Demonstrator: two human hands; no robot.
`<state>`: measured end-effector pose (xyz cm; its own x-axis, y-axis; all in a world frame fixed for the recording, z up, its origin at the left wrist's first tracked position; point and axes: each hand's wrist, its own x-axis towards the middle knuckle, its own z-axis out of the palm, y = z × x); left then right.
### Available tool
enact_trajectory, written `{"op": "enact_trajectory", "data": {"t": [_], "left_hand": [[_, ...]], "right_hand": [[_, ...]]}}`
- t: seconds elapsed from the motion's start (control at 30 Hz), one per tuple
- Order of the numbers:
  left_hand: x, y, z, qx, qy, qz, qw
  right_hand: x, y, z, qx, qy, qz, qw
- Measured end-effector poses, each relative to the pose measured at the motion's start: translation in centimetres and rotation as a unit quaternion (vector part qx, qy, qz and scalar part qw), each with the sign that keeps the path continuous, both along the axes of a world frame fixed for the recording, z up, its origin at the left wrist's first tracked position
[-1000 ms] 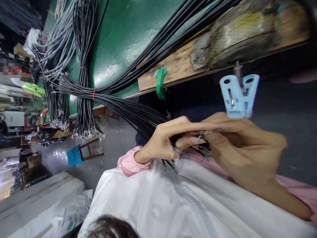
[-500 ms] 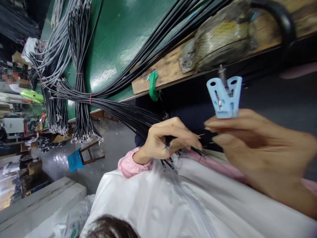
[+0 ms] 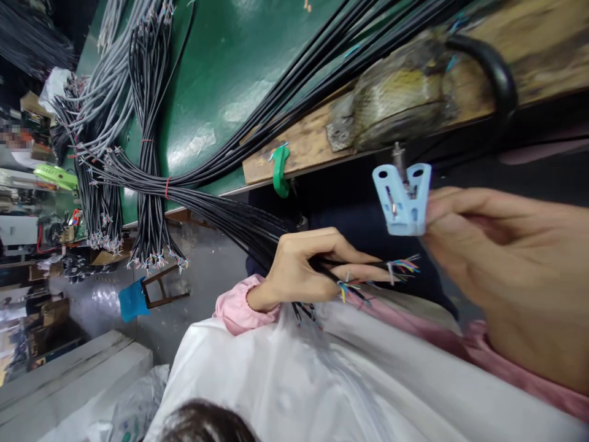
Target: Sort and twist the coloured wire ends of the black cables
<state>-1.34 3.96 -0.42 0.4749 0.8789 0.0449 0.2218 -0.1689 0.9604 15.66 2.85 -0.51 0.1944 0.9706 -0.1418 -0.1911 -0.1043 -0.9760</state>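
My left hand (image 3: 308, 264) is closed round the ends of black cables (image 3: 221, 215); stripped coloured wires (image 3: 405, 266) stick out past its fingers. Farther right, my right hand (image 3: 488, 239) has its thumb and fingers pinched beside the light blue clip (image 3: 402, 205). Whether a thin wire lies in that pinch is too small to tell. The clip sits on a metal tip below a tape-wrapped tool (image 3: 391, 104) on the wooden board (image 3: 308, 144). A red tie (image 3: 167, 187) circles the cable bundle.
A green clamp (image 3: 280, 172) grips the board's edge. More black cables (image 3: 150, 123) and grey cables (image 3: 108, 67) lie on the green table (image 3: 211, 67). On the floor at left is a blue stool (image 3: 133, 299). White cloth (image 3: 276, 380) covers my lap.
My left hand has opened up its hold slightly, and coloured wire ends now show to its right. My right hand has shifted from below the clip to its right side.
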Motion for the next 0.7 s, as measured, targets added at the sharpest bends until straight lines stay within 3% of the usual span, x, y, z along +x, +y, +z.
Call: {"op": "enact_trajectory", "data": {"t": [0.07, 0.27, 0.4, 0.53, 0.7], "left_hand": [[0.3, -0.1, -0.3, 0.036, -0.032, 0.016, 0.999], [1.2, 0.0, -0.9, 0.056, -0.048, 0.106, 0.992], [2.1, 0.2, -1.0, 0.043, -0.079, 0.157, 0.984], [2.7, 0.2, -0.4, 0.008, -0.045, 0.169, 0.985], [3.1, 0.2, -0.1, 0.046, -0.07, 0.193, 0.978]], "right_hand": [[-0.5, 1.3, -0.1, -0.022, 0.058, 0.009, 0.998], [-2.3, 4.7, 0.7, 0.0, 0.26, 0.156, 0.953], [-2.4, 4.8, 1.3, -0.01, 0.269, 0.158, 0.95], [-2.3, 4.8, 1.3, -0.012, 0.274, 0.169, 0.947], [-2.2, 4.8, 0.6, -0.055, 0.275, 0.214, 0.936]]}}
